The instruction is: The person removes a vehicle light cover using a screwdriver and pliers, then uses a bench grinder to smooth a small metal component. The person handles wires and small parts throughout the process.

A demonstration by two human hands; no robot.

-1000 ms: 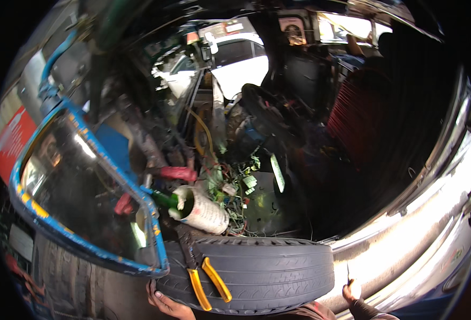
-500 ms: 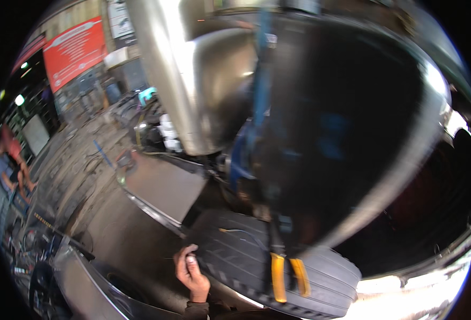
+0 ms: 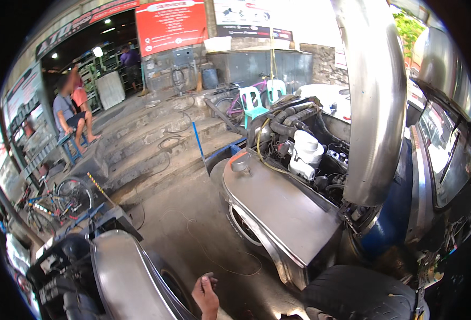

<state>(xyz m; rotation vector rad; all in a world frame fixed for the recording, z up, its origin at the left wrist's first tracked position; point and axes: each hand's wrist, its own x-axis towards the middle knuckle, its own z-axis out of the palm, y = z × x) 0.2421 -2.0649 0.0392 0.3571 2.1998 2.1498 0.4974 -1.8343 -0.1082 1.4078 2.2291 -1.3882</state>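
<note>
My left hand (image 3: 206, 296) comes up from the lower edge, raised above the concrete floor between two vehicles' metal fenders. Its fingers are curled together; whether anything sits between them I cannot make out. On its left is a bare metal fender (image 3: 121, 272) with a wheel beneath. To its right stretches a wider bare metal fender (image 3: 283, 202) beside an exposed engine bay. A black tyre (image 3: 358, 293) shows at the lower right, with a small yellow part at its right edge, cut off by the frame. My right hand is out of view.
A thin wire (image 3: 230, 273) loops across the floor ahead. A tall curved metal panel (image 3: 371, 106) stands over the engine bay (image 3: 307, 152). Concrete steps (image 3: 155, 154) rise behind, with a seated person (image 3: 67, 114) at left. Bicycles (image 3: 70, 197) and teal plastic chairs (image 3: 252, 109) stand around.
My view has swung right and up from the tyre and large dark panel. The yellow-handled pliers on the tyre have mostly left the picture. My left hand stays low, fingers now drawn closer.
</note>
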